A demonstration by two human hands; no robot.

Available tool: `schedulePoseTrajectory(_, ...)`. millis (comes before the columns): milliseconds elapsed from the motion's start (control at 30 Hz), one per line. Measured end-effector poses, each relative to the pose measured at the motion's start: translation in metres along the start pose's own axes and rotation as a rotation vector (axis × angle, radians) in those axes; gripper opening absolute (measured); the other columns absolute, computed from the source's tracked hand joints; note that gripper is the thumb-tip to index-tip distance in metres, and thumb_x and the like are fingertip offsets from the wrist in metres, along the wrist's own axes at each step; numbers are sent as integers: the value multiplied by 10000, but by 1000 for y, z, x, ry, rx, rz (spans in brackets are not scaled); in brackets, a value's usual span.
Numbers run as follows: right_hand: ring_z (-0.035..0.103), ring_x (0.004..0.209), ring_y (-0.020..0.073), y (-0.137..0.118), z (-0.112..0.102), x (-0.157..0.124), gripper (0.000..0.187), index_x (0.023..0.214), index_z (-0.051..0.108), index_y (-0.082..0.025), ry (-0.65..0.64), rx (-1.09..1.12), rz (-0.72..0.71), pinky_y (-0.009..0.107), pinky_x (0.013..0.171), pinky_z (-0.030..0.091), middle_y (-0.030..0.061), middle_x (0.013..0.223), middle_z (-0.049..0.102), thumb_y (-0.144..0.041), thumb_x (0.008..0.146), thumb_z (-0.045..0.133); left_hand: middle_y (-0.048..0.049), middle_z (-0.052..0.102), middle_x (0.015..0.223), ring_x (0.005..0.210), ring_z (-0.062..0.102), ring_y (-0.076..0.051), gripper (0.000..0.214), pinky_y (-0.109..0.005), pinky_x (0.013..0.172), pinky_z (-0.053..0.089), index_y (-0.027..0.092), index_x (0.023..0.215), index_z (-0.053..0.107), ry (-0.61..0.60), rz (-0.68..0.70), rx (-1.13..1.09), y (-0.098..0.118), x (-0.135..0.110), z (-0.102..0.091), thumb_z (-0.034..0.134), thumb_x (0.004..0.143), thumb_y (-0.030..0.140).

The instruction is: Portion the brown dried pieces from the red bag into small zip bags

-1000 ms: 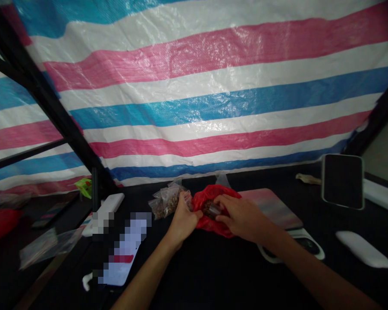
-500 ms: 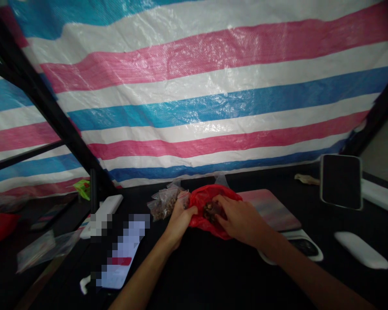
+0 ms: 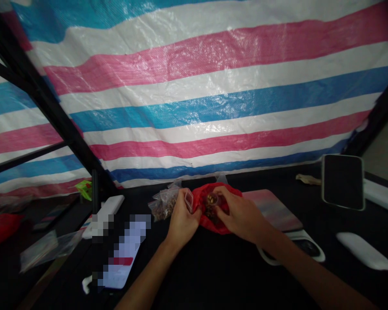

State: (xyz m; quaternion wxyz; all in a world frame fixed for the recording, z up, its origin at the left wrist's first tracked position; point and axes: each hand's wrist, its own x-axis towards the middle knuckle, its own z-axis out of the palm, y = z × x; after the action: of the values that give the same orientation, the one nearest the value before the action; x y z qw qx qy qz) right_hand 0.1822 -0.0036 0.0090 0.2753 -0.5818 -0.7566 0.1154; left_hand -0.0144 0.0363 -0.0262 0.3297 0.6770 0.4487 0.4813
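My left hand [image 3: 183, 224] is closed on a small clear zip bag [image 3: 189, 199], whose mouth gapes toward the red bag. Between my hands lies an open red plastic bag [image 3: 199, 197] with small brown pieces [image 3: 209, 212] inside. Just above those pieces, the fingers of my right hand [image 3: 241, 213] grip a small clear cup [image 3: 213, 199] with some brown pieces in it. Several filled clear zip bags [image 3: 163, 203] are heaped to the left of my left hand.
A lit phone [image 3: 126, 254] lies at the left near a white bar-shaped object [image 3: 114, 206]. To the right are a pinkish flat panel [image 3: 274, 211], a white device with a dark oval window [image 3: 313, 254], a white rounded object [image 3: 364, 251] and a dark screen on a stand [image 3: 342, 183]. Striped sheeting [image 3: 194, 90] hangs behind.
My right hand has raised the clear cup a little out of the brown pieces. My left hand has turned, and the small zip bag's open mouth now shows.
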Motion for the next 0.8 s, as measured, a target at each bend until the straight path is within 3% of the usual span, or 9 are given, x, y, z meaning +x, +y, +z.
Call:
schedulePoseTrajectory(100,698,1085,251,-4,-4,2,353,1315,543,-277,97,82,-48,380,917,508,59,1232,721,-279,962,557,-23,570,1008,929,574,-202,222,-333,851,454,230,1055,549,-9,115,293,2,-2,-5,667,867,233)
schedulePoseTrajectory(200,642,1202,226,-7,-5,2,377,1347,558,-290,136,116,-154,384,1026,490,49,1318,682,-280,970,571,-53,562,1087,1027,569,-245,221,-380,908,451,235,1096,571,-46,189,431,6,-4,-7,660,899,279)
schedulePoseTrajectory(433,656,1131,230,-10,0,-4,451,1440,563,-331,50,1,-248,392,959,558,80,1375,600,-248,997,533,-73,587,1117,1090,573,-273,270,-429,967,457,223,1156,566,-165,219,498,10,-6,-3,644,919,326)
schedulePoseTrajectory(600,638,1190,212,-8,-3,-4,505,1494,511,-343,-17,11,-346,377,1002,540,77,1424,576,-166,1028,434,-64,601,1062,1045,575,-264,191,-416,942,460,221,1071,596,-158,225,453,10,-7,-3,642,923,333)
schedulePoseTrajectory(800,652,1146,222,-8,-6,-3,352,1354,610,-294,-19,43,-308,369,990,531,53,1268,686,-310,1003,592,-48,603,990,960,572,-257,166,-396,862,444,220,948,576,-140,240,500,12,-7,-4,690,878,319)
